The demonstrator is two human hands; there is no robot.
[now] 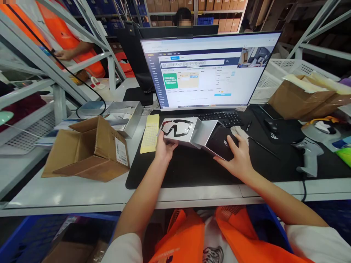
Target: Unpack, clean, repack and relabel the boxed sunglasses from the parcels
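A white box [181,137] with a picture of goggles or glasses on its face is held above the black desk mat [189,171]. My left hand [164,148] grips its left end, thumb on the face. Joined to or touching its right side is a silvery open section with a black piece [219,142] in it, printed with white letters partly covered by my fingers. My right hand [238,157] is closed around the right end of this part. A crumpled pale piece [240,131] shows just behind the right fingers; whether it is held I cannot tell.
An open cardboard box [90,153] stands left, beside a yellow note pad [150,133] and a grey tray [126,117]. Behind are a monitor [203,87] and keyboard [219,118]. At right lie a mouse [271,125], a scanner [309,157] and a cardboard carton [301,96].
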